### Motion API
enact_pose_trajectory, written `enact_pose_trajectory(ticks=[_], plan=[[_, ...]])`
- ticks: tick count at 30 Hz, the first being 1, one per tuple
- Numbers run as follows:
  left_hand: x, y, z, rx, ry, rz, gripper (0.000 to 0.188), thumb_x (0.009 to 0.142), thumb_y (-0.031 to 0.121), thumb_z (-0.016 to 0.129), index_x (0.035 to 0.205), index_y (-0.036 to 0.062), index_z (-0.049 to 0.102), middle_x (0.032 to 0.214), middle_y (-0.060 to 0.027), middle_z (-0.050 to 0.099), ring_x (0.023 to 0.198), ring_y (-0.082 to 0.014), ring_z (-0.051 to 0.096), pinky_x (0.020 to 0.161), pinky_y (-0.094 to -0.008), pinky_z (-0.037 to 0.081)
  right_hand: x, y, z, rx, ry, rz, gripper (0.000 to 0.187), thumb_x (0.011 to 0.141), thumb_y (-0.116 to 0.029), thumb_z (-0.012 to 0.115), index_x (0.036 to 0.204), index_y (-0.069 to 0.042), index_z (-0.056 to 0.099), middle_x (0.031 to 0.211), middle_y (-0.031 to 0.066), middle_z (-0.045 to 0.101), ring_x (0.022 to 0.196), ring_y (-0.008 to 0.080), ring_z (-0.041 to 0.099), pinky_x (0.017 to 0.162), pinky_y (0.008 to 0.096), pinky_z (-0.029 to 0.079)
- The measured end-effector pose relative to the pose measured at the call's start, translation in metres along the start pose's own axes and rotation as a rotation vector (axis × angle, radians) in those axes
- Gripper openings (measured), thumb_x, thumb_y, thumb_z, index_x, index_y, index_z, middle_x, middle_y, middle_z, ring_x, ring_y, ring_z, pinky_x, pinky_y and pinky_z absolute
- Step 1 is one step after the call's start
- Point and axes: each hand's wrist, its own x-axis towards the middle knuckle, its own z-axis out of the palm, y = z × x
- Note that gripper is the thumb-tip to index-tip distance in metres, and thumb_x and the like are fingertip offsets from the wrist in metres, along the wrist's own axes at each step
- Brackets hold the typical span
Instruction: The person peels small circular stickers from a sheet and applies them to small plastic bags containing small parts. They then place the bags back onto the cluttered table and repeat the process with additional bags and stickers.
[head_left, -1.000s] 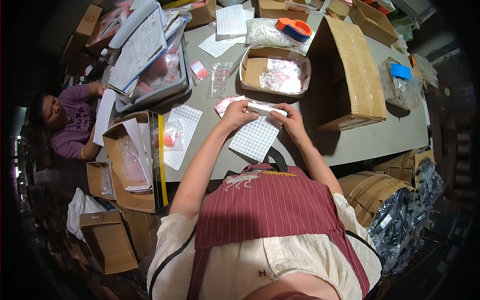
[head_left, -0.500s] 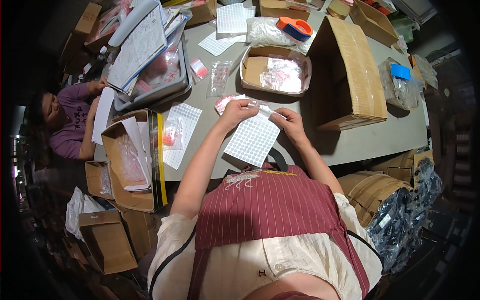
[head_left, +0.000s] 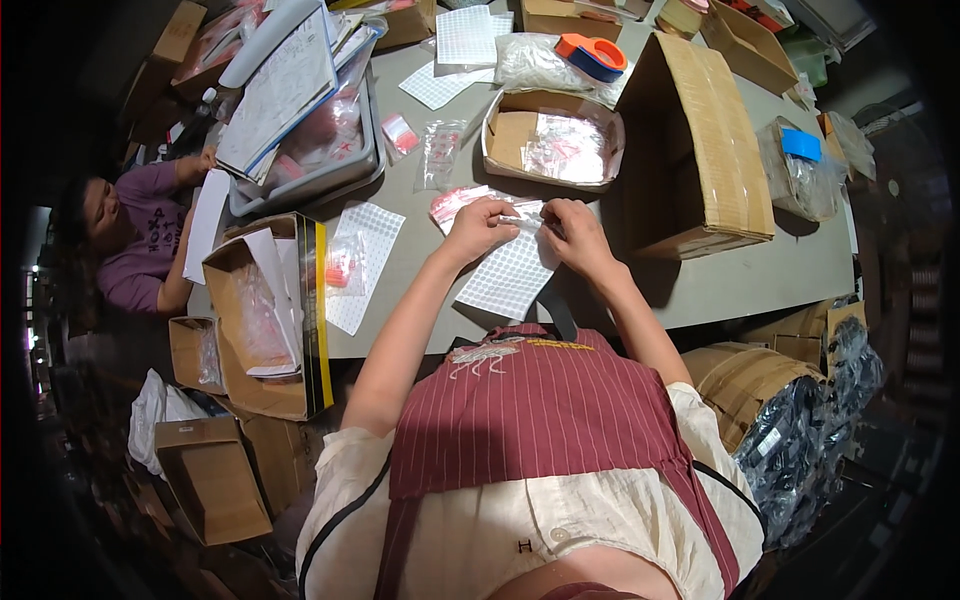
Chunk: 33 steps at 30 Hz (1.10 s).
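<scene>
My left hand [head_left: 482, 229] and my right hand [head_left: 577, 236] are close together over the table, fingers closed in a pinch. Between them is a small clear plastic bag [head_left: 522, 217], gripped at its two sides; its contents are too small to make out. Just below lies a white sheet of round grey stickers [head_left: 508, 278], its far end partly hidden by the hands and the bag. Beside my left fingers, a pile of small clear bags with red print [head_left: 455, 203] rests on the table.
Ahead stands a shallow carton [head_left: 498, 150] of small bags, with a large open cardboard box [head_left: 712, 150] to its right. A tape dispenser [head_left: 590, 57] lies on a bag behind. Leftward are a grey bin [head_left: 372, 160], another sticker sheet [head_left: 375, 250] and a co-worker [head_left: 140, 235] holding paper.
My right hand has moved slightly up and inward, its fingers now nearer my left hand. The sticker sheet beneath has shifted a little and shows less of its near end.
</scene>
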Motion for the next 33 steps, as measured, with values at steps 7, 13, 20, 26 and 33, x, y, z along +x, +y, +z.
enact_pose_trajectory(ticks=[7,13,20,26,33], plan=[[0.0,0.021,0.0,0.086,-0.019,-0.127,0.027,0.088,0.016,0.079,0.105,-0.004,0.074,0.1,-0.0056,0.067,0.086,-0.0099,0.065,0.075,-0.0255,0.052,-0.015,0.001,0.002,0.129,0.109,0.161,0.021,0.086,-0.009,0.073,0.103,-0.002,0.064,0.094,0.0155,0.067,0.094,0.0357,0.064,0.083,0.043,0.052],[0.001,0.015,-0.005,0.185,-0.033,-0.008,0.029,0.091,0.019,0.079,0.105,-0.0062,0.075,0.091,-0.0042,0.069,0.081,-0.0094,0.062,0.073,-0.0255,0.051,-0.028,0.012,0.009,0.333,0.078,0.26,0.03,0.086,-0.013,0.077,0.112,-0.002,0.066,0.097,0.0114,0.07,0.087,0.0222,0.069,0.078,0.0339,0.054],[-0.002,0.018,-0.004,-0.061,-0.036,-0.126,0.015,0.087,0.006,0.08,0.095,-0.0029,0.072,0.078,0.0048,0.061,0.072,-0.004,0.055,0.067,-0.021,0.046,-0.025,0.015,0.015,0.471,-0.112,0.408,0.032,0.088,-0.016,0.078,0.114,-0.002,0.066,0.097,0.0057,0.07,0.084,0.0127,0.065,0.076,0.0304,0.054],[-0.003,0.011,-0.005,0.067,-0.053,-0.069,0.018,0.086,0.007,0.082,0.097,-0.0012,0.069,0.091,0.0041,0.055,0.075,-0.003,0.05,0.066,-0.0204,0.043,0.006,0.005,0.018,0.416,-0.051,0.313,0.025,0.088,-0.018,0.076,0.104,-0.002,0.067,0.089,0.0106,0.07,0.08,0.0195,0.067,0.073,0.033,0.054],[-0.005,0.017,0.0,0.222,-0.016,0.022,0.022,0.083,0.009,0.083,0.093,-0.0029,0.069,0.094,-0.0014,0.055,0.08,-0.0084,0.053,0.069,-0.0255,0.045,0.019,-0.001,0.016,0.177,-0.15,0.214,0.019,0.085,-0.014,0.074,0.095,-0.001,0.065,0.089,0.0173,0.068,0.085,0.0345,0.067,0.076,0.0434,0.053]])
